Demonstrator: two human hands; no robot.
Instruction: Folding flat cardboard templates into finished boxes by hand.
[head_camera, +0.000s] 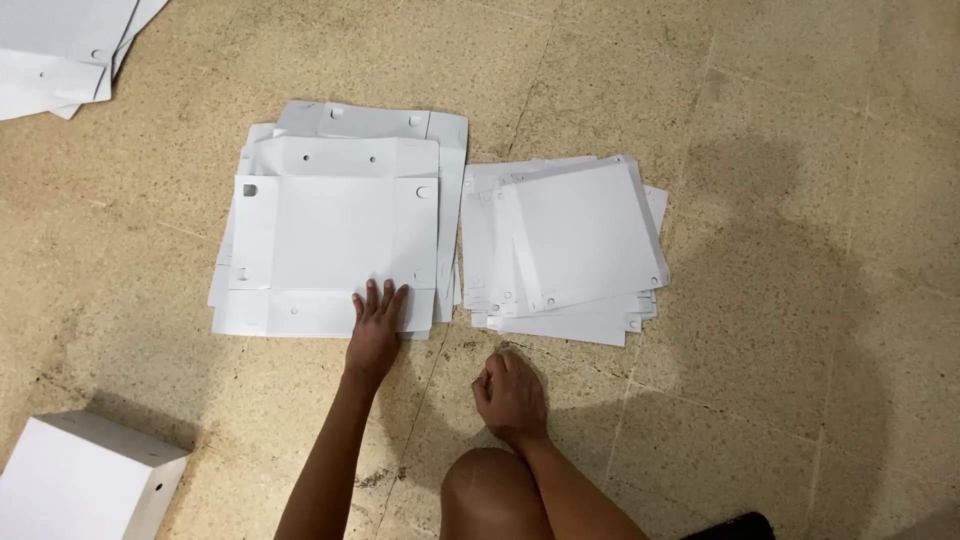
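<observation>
The left hand (375, 325) lies flat with its fingers (373, 298) spread a little and pressed palm-down on the near edge of the top sheet of a stack of flat white box blanks (335, 235); it grips nothing, only rests on the card. That stack sits on the tiled floor (780, 200), its sheets fanned unevenly, with small round holes and notched flaps showing along the edges. The right hand (510, 400) is curled into a loose fist, fingers (490, 385) folded in together, knuckles down on the bare floor just in front of a bent knee (490, 490); whether anything small sits inside the curl cannot be told. It touches no card. Just beyond it, right of the first stack and nearly touching it, lies a second pile of white square sheets (575, 240), skewed over one another. Further out, a folded white box (85, 480) stands at the near left corner, well apart from both hands, and more white flat sheets (60, 50) lie at the far left corner. The person's shadow falls across the floor on the right.
</observation>
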